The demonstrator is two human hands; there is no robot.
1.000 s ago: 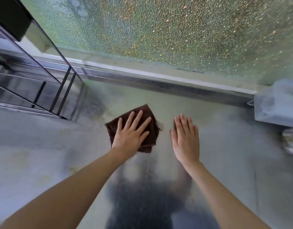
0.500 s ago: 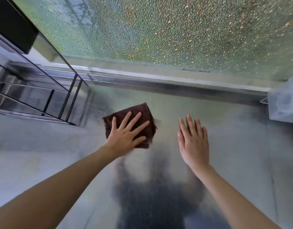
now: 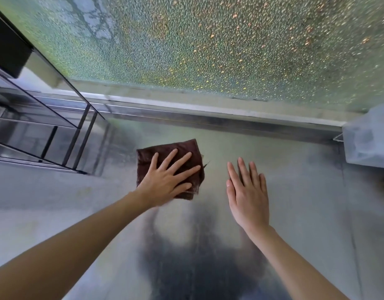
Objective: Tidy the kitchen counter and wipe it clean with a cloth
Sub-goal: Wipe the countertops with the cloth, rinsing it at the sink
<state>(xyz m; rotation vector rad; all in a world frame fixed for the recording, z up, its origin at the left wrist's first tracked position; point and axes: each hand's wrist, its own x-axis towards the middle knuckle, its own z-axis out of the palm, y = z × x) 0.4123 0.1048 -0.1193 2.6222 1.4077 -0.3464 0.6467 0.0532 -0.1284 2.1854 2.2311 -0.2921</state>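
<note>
Two hands lie flat on the steel tabletop [image 3: 305, 191] as we look down from the head view. Our left hand [image 3: 165, 182] presses on a folded dark brown cloth [image 3: 165, 151], fingers straight and spread across it, palm over its near edge; nothing is curled round the fabric. The cloth sits on the tabletop a little left of centre, near the raised metal ledge [image 3: 208, 119] that runs along the back. A loose thread or corner sticks out at its right side. Our right hand [image 3: 248, 191] is released, fingers straight and close together, laid on bare metal just beside the cloth without touching it. Whether its palm fully meets the surface we cannot tell.

Behind the ledge rises a pane of textured glass [image 3: 208, 50], speckled green and amber. To the left stands a dark wire rack [image 3: 63, 135] with glass shelves. At the right edge a translucent plastic bag [image 3: 368, 139] sits on the tabletop, well apart from both hands. A dark blurred reflection spreads over the metal between our forearms.
</note>
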